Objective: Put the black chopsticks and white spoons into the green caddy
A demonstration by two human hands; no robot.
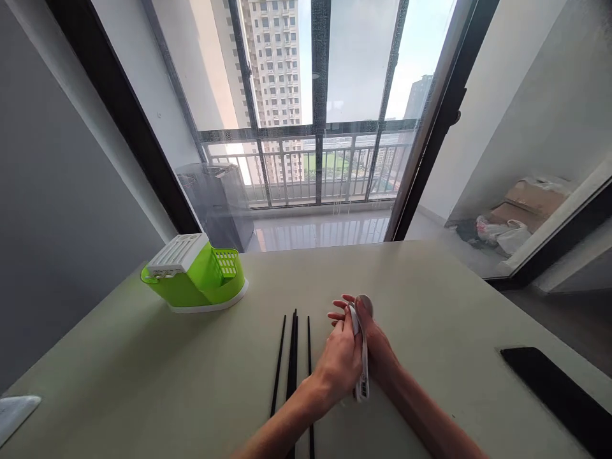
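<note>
Both hands meet over the worktop (430, 299); the left hand (340, 360) and right hand (377, 344) close on what seems a spoon (364, 305) in white wrapping; the chopsticks (292, 357) lie loose, the green holder (196, 273) apparently unfilled.

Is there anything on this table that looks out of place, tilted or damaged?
Nothing looks spilled or broken. The green holder leans a little to one side. The black chopsticks lie loose on the table beside the left hand, not quite parallel.
</note>
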